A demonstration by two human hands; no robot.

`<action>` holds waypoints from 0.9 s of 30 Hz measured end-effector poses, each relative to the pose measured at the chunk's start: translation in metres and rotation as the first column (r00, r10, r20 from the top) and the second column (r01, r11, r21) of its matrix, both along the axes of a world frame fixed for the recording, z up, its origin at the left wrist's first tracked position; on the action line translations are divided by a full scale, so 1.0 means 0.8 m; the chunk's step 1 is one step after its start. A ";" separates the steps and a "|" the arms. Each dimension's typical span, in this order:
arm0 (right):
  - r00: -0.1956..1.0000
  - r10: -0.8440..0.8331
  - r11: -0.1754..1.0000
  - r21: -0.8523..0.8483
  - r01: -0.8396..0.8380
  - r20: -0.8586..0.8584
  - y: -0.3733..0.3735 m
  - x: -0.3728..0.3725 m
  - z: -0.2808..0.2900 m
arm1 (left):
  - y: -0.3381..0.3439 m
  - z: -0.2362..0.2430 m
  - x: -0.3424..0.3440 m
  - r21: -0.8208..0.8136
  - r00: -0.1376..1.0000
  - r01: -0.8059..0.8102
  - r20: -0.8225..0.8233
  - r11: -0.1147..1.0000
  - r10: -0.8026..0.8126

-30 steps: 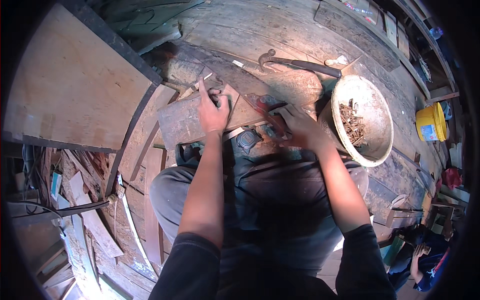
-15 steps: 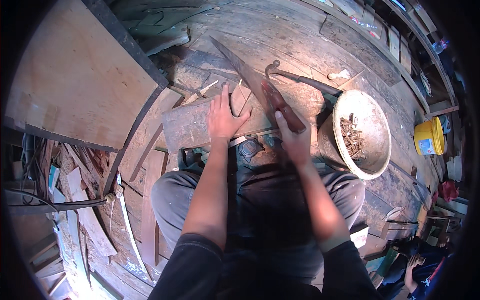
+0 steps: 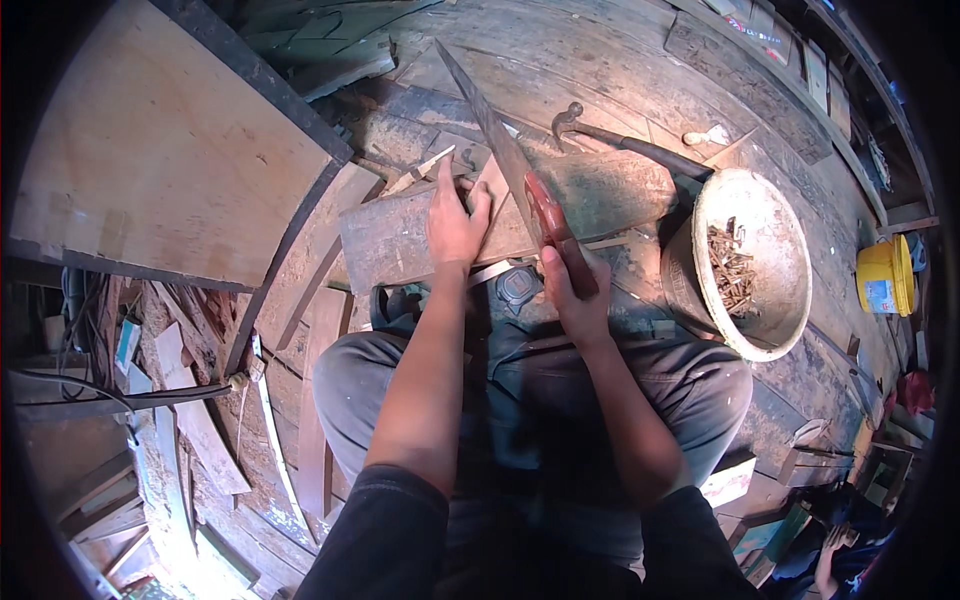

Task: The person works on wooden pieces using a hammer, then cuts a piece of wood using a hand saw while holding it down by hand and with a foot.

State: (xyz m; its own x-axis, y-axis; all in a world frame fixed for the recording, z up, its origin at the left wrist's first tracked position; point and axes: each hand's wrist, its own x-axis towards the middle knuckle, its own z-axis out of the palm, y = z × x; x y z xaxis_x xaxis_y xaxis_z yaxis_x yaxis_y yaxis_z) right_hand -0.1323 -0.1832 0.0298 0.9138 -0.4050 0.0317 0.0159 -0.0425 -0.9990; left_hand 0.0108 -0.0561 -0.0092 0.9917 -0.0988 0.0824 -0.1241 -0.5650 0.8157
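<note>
My right hand (image 3: 574,290) grips the red-brown handle of a hand saw (image 3: 505,150), whose blade angles up and away across the boards. My left hand (image 3: 456,222) presses on a weathered wooden board (image 3: 385,240), index finger raised and other fingers curled at a small pale piece (image 3: 491,186) by the saw blade. A thin wood strip (image 3: 420,168) lies beyond my fingers. A tape measure (image 3: 517,287) sits below the board, near my knees. A claw hammer (image 3: 620,138) lies behind the boards.
A bucket of nails (image 3: 755,200) stands at my right, with a yellow bucket (image 3: 876,278) farther out. A plywood panel (image 3: 170,150) fills the upper left; scrap strips (image 3: 195,410) litter the lower left. A co-worker's hand (image 3: 835,545) shows at lower right.
The saw has been raised from low beside the board to an upright angle, its blade now beside my left hand. My left fingers flattened out, then curled again on the board.
</note>
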 end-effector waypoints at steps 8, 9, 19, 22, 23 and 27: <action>0.999 0.018 0.998 -0.056 -0.015 0.041 -0.011 -0.013 -0.018 | -0.004 -0.012 0.009 0.277 0.990 0.024 0.126 0.961 -0.061; 1.000 -0.010 1.000 -0.019 0.011 0.013 -0.009 -0.015 -0.018 | -0.003 -0.012 0.010 0.322 0.989 0.051 0.117 0.945 -0.093; 0.998 -0.003 0.979 -0.203 0.015 0.058 0.029 -0.010 -0.017 | -0.024 -0.010 -0.006 0.492 0.993 -0.080 0.114 0.867 0.027; 0.999 0.051 0.936 -0.349 -0.052 -0.011 0.030 -0.003 -0.017 | -0.025 -0.018 -0.007 0.469 0.985 -0.107 0.171 0.876 0.029; 0.999 0.048 0.927 -0.374 -0.037 0.019 0.028 0.000 -0.017 | -0.027 -0.020 -0.003 0.451 0.986 -0.114 0.163 0.885 0.044; 0.999 0.046 0.965 -0.257 -0.049 -0.018 0.014 0.027 -0.014 | -0.023 -0.019 0.027 0.403 0.987 -0.093 0.156 0.910 0.031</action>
